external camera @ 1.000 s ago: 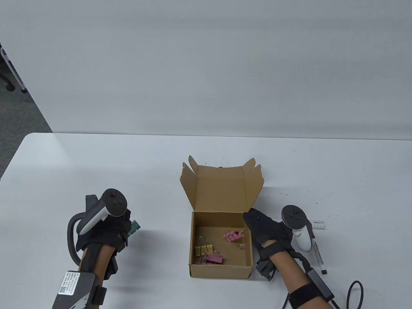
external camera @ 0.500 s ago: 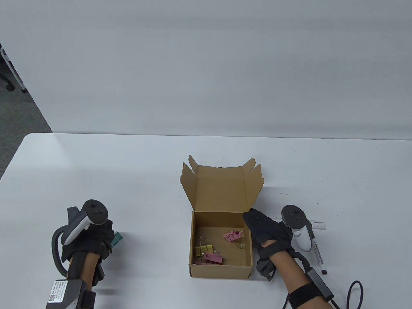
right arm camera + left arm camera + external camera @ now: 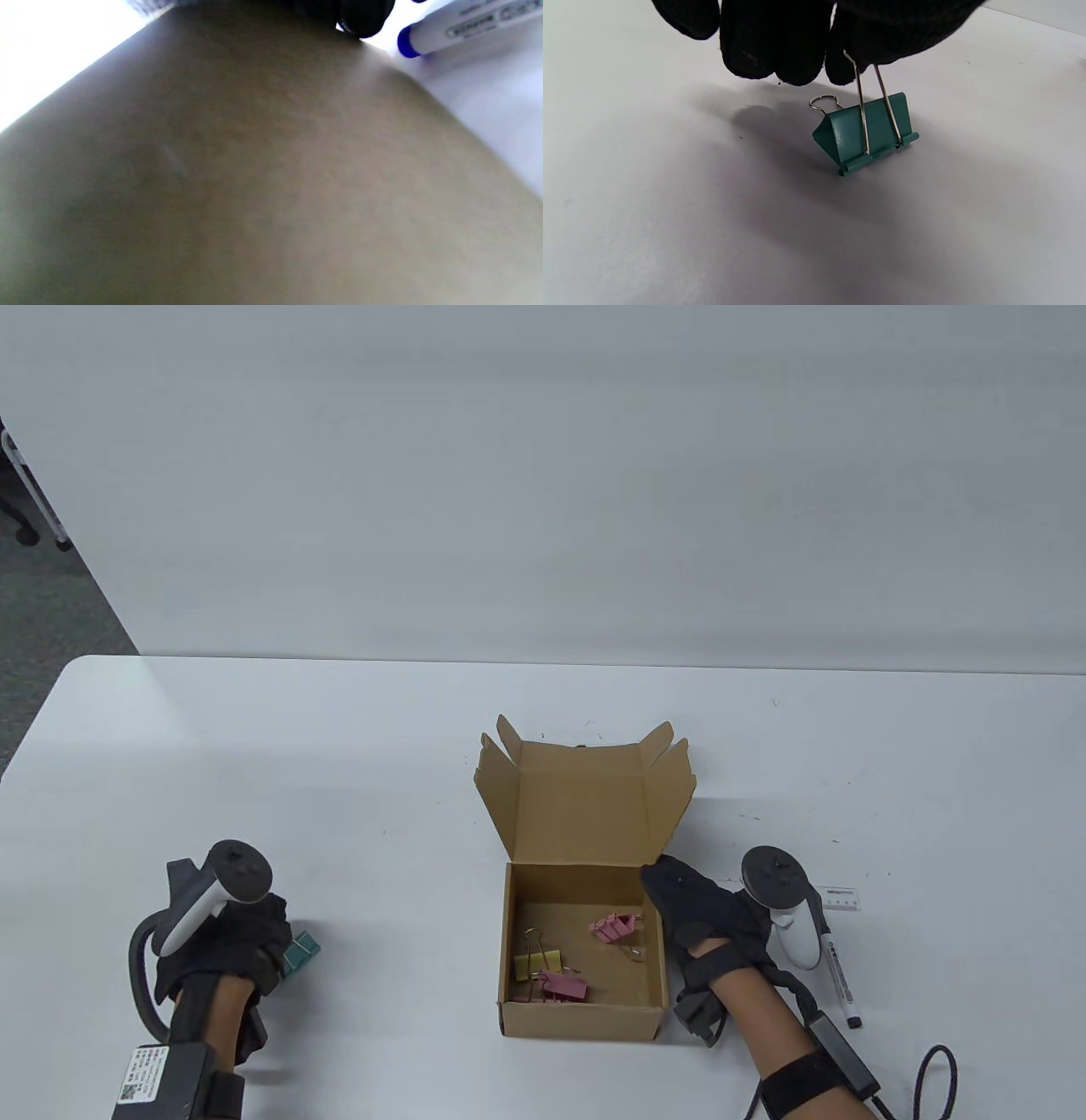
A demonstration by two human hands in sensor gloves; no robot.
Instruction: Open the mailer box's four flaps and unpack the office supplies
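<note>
Mailer box (image 3: 582,950) sits near the middle of the white table (image 3: 339,746) in the table view, its lid flap standing up at the far side and its cavity open to the camera. Inside lie a yellow binder clip (image 3: 538,963) at the near left, a pink binder clip (image 3: 563,987) just beside it at the near wall, and a second pink binder clip (image 3: 614,927) toward the right. The right hand (image 3: 708,920) rests against the box's right wall, fingertips at the far right corner; how far its fingers are curled cannot be told. Right of that hand a white marker (image 3: 837,971) lies on the table, with a small white ruler (image 3: 838,897) just beyond it. Well to the left of the box, the left hand (image 3: 222,946) holds a teal binder clip (image 3: 299,952) low over the table.

From the left wrist view, the left hand's fingertips (image 3: 840,63) pinch one wire handle of the teal binder clip (image 3: 866,133), which hangs tilted with its folded edge at or just above the tabletop; contact cannot be told. Its other wire handle points away behind it.

From the right wrist view, blurred brown cardboard of the mailer box (image 3: 254,178) fills nearly everything. A gloved fingertip (image 3: 360,17) touches its top edge, and the marker's (image 3: 458,23) blue end shows at the upper right.
</note>
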